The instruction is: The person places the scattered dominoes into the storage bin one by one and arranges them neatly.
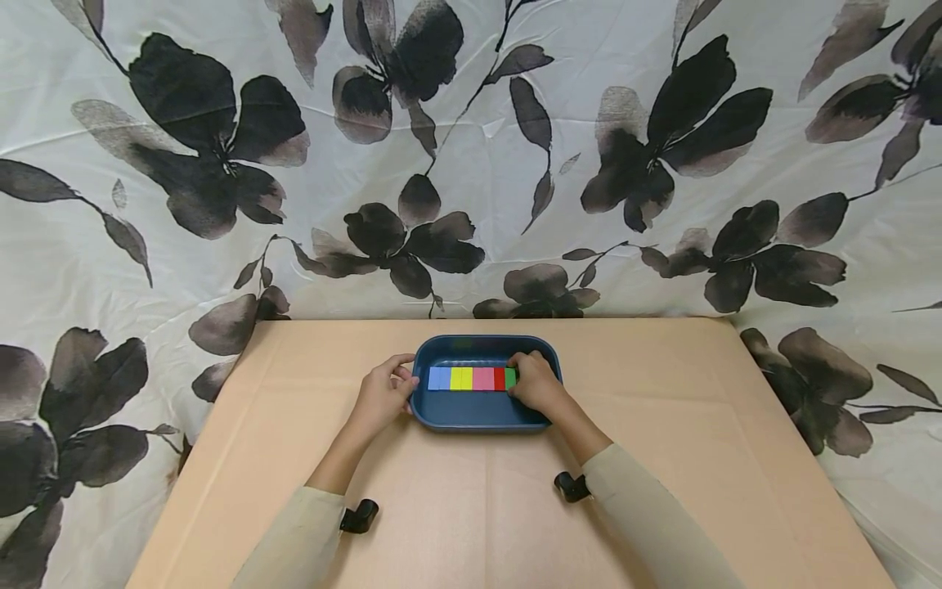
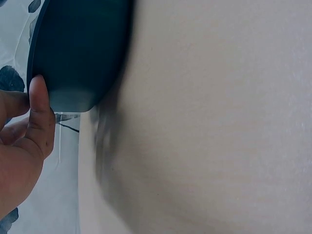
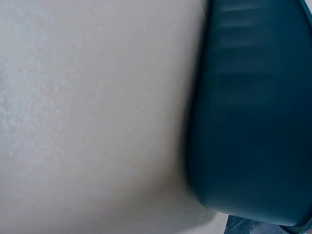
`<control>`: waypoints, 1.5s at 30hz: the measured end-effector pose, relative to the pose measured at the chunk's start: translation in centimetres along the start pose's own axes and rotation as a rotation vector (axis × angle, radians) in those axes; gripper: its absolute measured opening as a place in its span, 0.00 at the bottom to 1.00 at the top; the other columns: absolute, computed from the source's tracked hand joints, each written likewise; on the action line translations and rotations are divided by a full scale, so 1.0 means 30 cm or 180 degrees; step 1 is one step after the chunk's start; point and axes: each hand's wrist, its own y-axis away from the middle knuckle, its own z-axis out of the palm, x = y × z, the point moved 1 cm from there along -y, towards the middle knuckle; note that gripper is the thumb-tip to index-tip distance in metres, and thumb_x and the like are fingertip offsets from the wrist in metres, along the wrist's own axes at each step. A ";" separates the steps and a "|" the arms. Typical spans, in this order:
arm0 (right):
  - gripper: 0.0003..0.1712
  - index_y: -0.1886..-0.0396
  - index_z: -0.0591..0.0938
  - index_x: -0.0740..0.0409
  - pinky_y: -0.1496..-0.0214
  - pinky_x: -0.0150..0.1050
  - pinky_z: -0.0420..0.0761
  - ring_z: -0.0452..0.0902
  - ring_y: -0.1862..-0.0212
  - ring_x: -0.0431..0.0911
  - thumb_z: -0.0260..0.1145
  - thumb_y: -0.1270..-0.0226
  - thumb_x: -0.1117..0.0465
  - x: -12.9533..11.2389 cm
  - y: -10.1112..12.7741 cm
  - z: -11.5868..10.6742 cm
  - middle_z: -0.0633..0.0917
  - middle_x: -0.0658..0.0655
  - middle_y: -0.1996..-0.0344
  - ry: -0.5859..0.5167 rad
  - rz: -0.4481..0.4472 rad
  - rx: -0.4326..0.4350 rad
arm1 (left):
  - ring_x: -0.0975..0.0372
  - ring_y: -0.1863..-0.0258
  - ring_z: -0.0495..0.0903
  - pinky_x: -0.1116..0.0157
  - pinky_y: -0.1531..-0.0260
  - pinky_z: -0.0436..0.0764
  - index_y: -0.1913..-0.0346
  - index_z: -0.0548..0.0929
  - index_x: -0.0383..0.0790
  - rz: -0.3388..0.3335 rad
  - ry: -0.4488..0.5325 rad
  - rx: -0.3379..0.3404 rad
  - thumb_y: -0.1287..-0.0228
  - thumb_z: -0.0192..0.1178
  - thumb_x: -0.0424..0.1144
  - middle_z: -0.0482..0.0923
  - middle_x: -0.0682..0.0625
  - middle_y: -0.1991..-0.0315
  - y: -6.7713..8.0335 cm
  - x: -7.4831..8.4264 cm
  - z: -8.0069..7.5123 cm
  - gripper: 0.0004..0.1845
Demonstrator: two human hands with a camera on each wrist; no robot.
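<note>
A tan table (image 1: 662,425) carries a blue tray (image 1: 478,413), its long axis running left to right between both hands. The left hand (image 1: 383,397) grips the tray's left rim, thumb on the outer wall. The row of coloured blocks (image 1: 471,379) lies lengthwise inside; the right hand (image 1: 536,383) curls its fingers onto the row's green end.

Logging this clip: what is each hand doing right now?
Left hand: grips the blue tray by its left rim.
Right hand: fingers on the green block; grip unclear.
</note>
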 end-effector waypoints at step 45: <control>0.29 0.31 0.74 0.66 0.46 0.54 0.89 0.82 0.46 0.61 0.68 0.29 0.64 0.061 0.129 -0.344 0.76 0.70 0.41 -0.0221 -0.0803 0.0684 | 0.47 0.63 0.86 0.52 0.65 0.92 0.29 0.72 0.33 0.0283 -0.0245 0.0179 0.21 0.53 0.38 0.80 0.37 0.51 0.002 0.028 -0.098 0.23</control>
